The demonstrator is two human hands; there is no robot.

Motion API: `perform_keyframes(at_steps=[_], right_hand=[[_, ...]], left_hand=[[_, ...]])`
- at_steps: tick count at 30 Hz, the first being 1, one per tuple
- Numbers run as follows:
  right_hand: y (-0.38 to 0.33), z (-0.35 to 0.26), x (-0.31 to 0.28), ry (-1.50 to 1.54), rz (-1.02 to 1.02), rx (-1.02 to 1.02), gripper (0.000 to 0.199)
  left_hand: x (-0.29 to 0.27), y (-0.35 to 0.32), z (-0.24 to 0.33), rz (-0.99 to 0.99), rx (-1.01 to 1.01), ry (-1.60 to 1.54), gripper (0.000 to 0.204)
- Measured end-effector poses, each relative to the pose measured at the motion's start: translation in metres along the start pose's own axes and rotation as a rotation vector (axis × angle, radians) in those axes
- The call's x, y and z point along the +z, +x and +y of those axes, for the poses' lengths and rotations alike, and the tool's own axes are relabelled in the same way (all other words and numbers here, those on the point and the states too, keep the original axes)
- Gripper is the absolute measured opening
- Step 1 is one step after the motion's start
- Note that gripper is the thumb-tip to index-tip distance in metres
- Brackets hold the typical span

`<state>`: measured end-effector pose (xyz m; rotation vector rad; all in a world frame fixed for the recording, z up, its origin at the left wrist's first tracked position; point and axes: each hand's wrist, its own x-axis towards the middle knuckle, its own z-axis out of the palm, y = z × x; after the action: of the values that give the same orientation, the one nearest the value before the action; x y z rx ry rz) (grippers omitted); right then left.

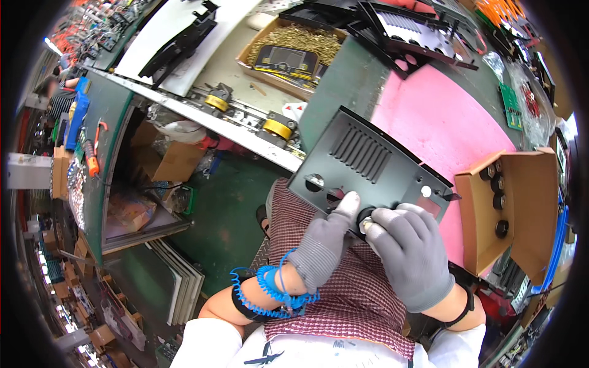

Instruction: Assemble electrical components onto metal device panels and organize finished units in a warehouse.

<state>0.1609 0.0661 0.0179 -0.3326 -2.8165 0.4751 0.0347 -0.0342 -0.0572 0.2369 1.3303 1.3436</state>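
— Over on the bench to the right there's a pink mat point(442, 116), with a black panel point(374, 175) hanging off its near-left side toward the lap. Open box point(531, 214) just right of that. What are the hands up to?

— Left hand point(325, 242) has its thumb on the panel's near edge. Fingers are hidden, so no clue how tight. Right hand point(417, 260) is pinching a black round part point(363, 214) between thumb and fingertips. Few lookalikes point(499, 201) in the box, btw.

— Ok but where's the part sitting?

— At the panel's near long edge, tucked between the hands: right fingertips on it, left thumb just beside. Panel's long axis slants upper left to lower right, and the closest open hole point(335, 194) is left of the pinch, along that edge. Can't tell if the part's seated or just held there.
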Motion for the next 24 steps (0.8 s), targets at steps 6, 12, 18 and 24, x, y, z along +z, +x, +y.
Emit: perform_keyframes(at_steps=[6,12,18,24], right_hand=[[0.005,-0.004,-0.003,-0.132,-0.018,-0.037,0.026],[0.012,-0.001,-0.006,-0.147,-0.014,-0.04,0.025],[0.008,0.003,-0.009,-0.118,-0.047,-0.039,0.023],[0.012,0.004,-0.004,-0.07,0.016,-0.035,0.023]], left_hand=[[0.019,-0.007,0.018,0.178,-0.094,-0.062,0.043],[0.017,-0.005,0.018,0.09,-0.177,-0.227,0.048],[0.018,-0.002,0.013,0.117,-0.178,-0.317,0.044],[0.022,-0.005,0.017,0.109,-0.198,-0.383,0.044]])
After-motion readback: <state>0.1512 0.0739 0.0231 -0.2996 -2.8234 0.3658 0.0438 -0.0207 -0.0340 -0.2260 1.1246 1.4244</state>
